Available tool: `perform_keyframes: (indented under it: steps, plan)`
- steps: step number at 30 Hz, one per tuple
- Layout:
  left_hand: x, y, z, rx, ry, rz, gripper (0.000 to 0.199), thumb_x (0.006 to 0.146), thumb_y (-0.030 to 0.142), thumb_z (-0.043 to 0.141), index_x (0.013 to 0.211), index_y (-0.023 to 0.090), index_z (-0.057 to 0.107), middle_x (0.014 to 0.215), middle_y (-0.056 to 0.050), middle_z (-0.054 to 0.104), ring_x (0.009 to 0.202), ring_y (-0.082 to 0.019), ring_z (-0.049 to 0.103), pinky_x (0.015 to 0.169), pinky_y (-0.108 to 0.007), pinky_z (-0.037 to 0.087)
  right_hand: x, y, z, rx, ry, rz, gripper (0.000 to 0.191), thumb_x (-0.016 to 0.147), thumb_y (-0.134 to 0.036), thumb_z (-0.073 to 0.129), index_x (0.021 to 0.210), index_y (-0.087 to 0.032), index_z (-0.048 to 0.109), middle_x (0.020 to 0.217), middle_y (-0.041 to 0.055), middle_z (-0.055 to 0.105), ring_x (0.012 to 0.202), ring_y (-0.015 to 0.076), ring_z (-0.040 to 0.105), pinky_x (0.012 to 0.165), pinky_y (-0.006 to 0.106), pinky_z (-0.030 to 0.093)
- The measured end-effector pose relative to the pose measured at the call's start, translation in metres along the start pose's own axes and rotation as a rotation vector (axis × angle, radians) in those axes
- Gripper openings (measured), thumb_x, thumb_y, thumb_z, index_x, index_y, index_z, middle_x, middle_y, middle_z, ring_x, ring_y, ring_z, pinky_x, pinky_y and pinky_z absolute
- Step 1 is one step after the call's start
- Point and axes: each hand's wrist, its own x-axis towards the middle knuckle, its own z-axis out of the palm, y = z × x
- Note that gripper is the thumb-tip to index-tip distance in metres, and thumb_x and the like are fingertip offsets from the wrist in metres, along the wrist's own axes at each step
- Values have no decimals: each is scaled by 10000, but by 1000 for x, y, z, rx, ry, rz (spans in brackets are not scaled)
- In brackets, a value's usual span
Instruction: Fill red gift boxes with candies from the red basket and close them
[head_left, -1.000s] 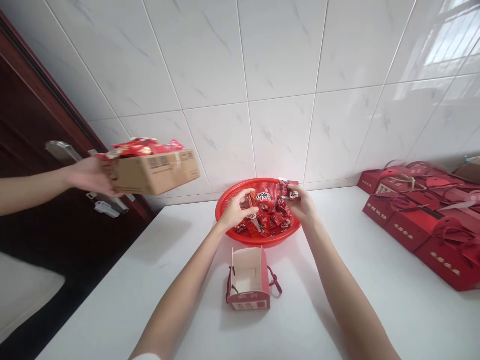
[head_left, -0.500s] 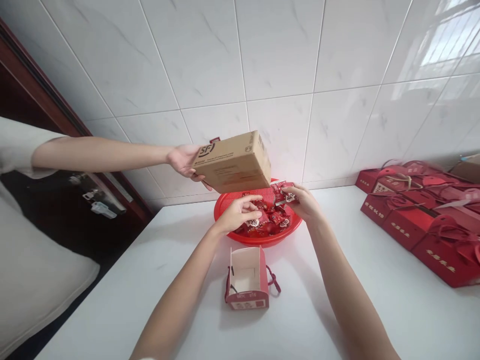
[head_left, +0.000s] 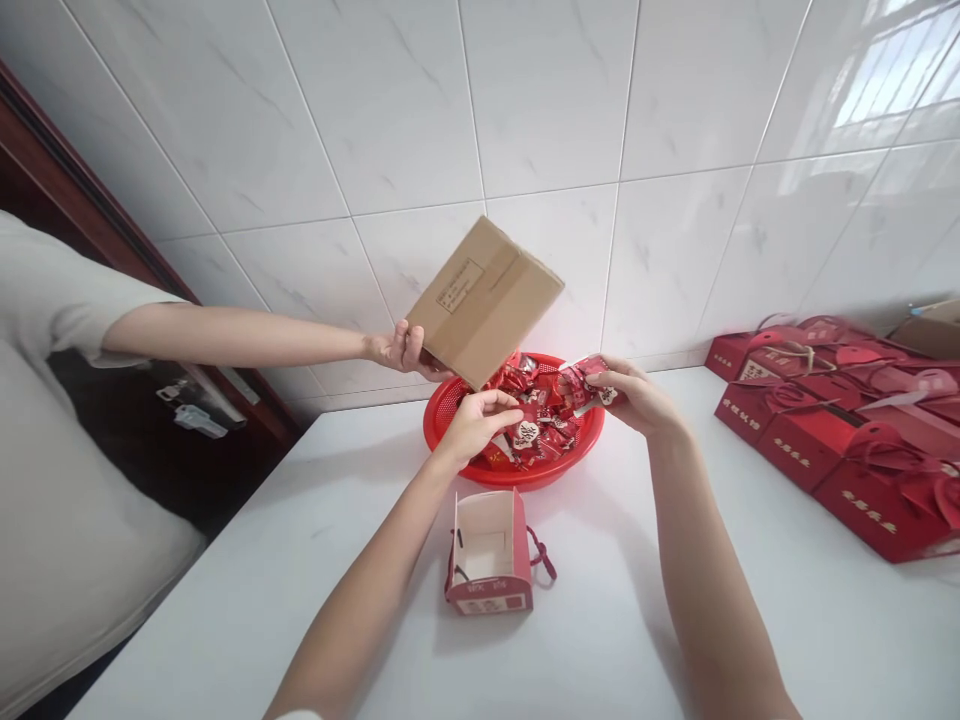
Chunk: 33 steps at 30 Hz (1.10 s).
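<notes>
A red plastic basket full of small shiny red wrapped packets stands against the wall. My left hand is over its front left part, thumb and fingers pinched at a red packet with a white label. Over the right rim, my right hand holds red wrapped packets between thumb and fingers; their exact number is unclear. In front of the basket stands an open red gift box with a pale inside and a dark red cord at its side. Nothing shows inside it.
From the left, another person's hand holds a brown cardboard box tilted over the basket. Several red gift boxes with ribbons stand in rows on the right of the white table. Behind rises a tiled wall.
The other person's cardboard box has been tipped further, its opening turned down towards the basket, and more red packets show in the basket. My right hand has shifted slightly right with its packets.
</notes>
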Motion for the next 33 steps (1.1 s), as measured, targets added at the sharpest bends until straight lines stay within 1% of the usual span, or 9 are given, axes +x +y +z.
perform_keyframes:
  steps: [4, 8, 11, 14, 19, 22, 24, 29, 33]
  plan:
    - [5, -7, -11, 217, -6, -50, 65, 689, 207, 703, 747, 184, 686, 556, 32, 652, 497, -126, 583, 491, -222, 448, -1, -3, 1, -10, 24, -21, 170, 636, -261, 828, 766, -197, 740, 684, -5, 665, 664, 152, 602, 651, 295, 524]
    - [11, -19, -25, 465, -33, -94, 55, 687, 140, 684, 676, 191, 701, 579, 4, 695, 487, -161, 616, 472, -249, 449, 0, -1, 1, -6, 50, -30, 196, 618, -276, 836, 773, -198, 745, 720, 8, 691, 691, 163, 612, 655, 297, 522]
    - [18, -23, -28, 633, -13, -51, 88, 705, 114, 692, 691, 196, 720, 724, -36, 763, 666, -220, 715, 613, -289, 528, 1, 0, 2, -2, 60, -31, 203, 605, -277, 842, 766, -198, 746, 715, 4, 691, 681, 157, 608, 649, 291, 513]
    - [31, -23, -23, 761, 1, 44, 124, 769, 136, 679, 828, 206, 762, 895, -59, 793, 910, -264, 743, 797, -325, 562, 1, 0, 2, -5, 67, -33, 198, 602, -276, 843, 753, -198, 742, 706, -3, 682, 671, 147, 596, 640, 281, 500]
    - [65, -19, -6, 900, -28, 204, 349, 817, 113, 611, 1128, 196, 748, 1235, -98, 733, 1177, -287, 668, 1017, -385, 525, 2, 1, 0, -19, 87, -32, 202, 600, -280, 838, 752, -193, 739, 709, -1, 673, 687, 147, 597, 644, 278, 491]
    - [89, -17, 2, 937, -97, 274, 499, 793, 64, 583, 1269, 169, 687, 1387, -123, 660, 1318, -290, 588, 1131, -408, 457, 3, 2, -1, -16, 93, -33, 199, 608, -280, 834, 756, -194, 733, 708, -4, 664, 689, 148, 597, 650, 286, 494]
    - [101, -18, 7, 944, -154, 308, 543, 773, 58, 591, 1297, 174, 670, 1429, -114, 638, 1353, -281, 563, 1166, -399, 426, 4, 4, -1, -15, 100, -36, 202, 612, -280, 835, 760, -196, 725, 714, -4, 667, 686, 147, 594, 651, 285, 491]
    - [116, -27, 14, 924, -264, 304, 408, 754, 130, 662, 1150, 199, 735, 1258, -98, 738, 1232, -310, 642, 1085, -405, 479, 7, 7, 0, -20, 104, -38, 219, 612, -291, 844, 763, -202, 712, 740, 4, 689, 719, 162, 614, 679, 294, 496]
    - [114, -34, 14, 861, -324, 257, 288, 670, 216, 792, 957, 232, 773, 1034, -61, 786, 1037, -303, 706, 920, -349, 526, 8, 9, -1, -35, 110, -36, 218, 624, -299, 846, 756, -202, 702, 743, 1, 687, 694, 150, 601, 666, 293, 489]
